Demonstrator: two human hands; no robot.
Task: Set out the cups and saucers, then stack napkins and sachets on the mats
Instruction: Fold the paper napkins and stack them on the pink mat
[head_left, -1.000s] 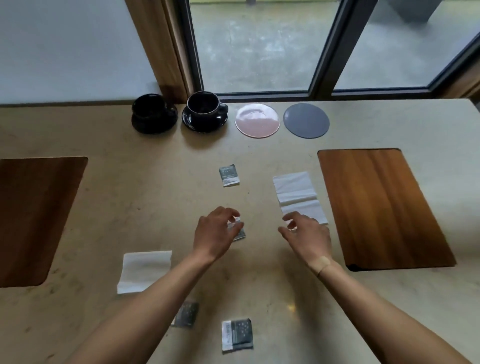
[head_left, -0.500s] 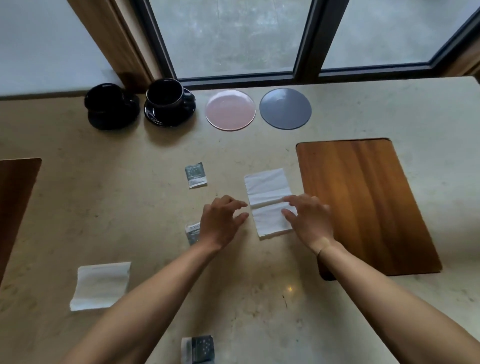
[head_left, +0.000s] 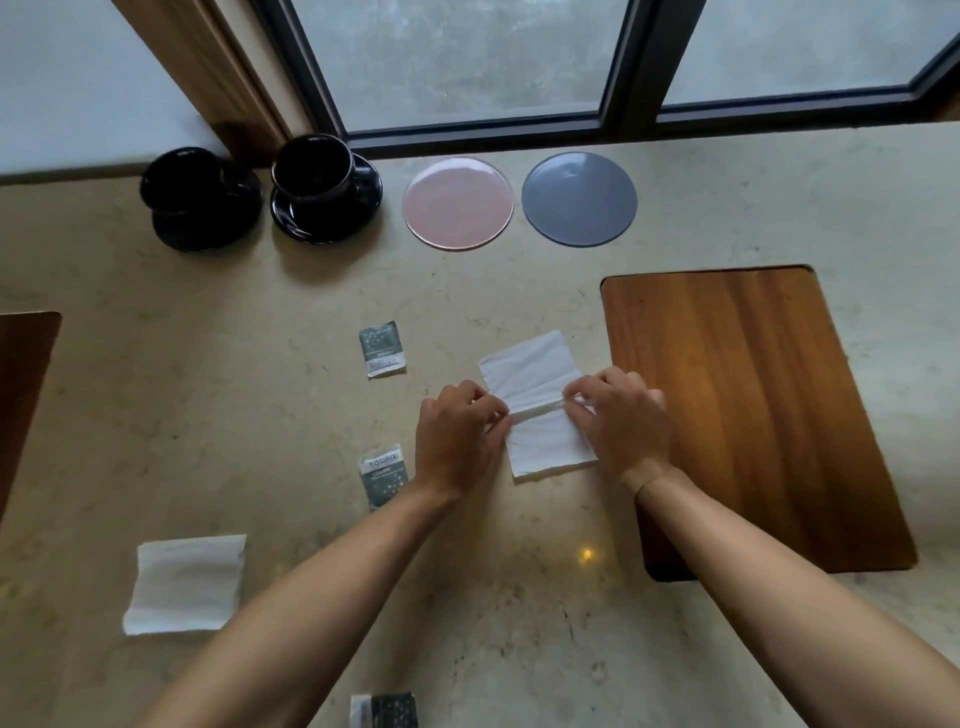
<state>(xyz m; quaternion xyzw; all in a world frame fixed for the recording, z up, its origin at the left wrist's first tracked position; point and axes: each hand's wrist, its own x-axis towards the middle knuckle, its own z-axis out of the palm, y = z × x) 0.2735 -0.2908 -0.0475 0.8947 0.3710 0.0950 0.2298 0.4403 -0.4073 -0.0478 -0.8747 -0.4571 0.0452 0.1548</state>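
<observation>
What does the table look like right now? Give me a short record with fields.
left hand: pinching the middle fold of the napkin
right hand: pinching the same fold from the other side
wooden mat: bare, right of the napkin
second napkin: flat, near left
sachets: far sachet, near sachet, edge sachet, all off the mats
cups: two, on black saucers

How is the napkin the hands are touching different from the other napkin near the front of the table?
The middle napkin is pinched along its crease by the left hand and right hand; the front-left napkin lies untouched. The middle one is opened out long, beside the wooden mat; the front-left one looks more square and sits far from it. Both are white, on the table, not on a mat.
</observation>
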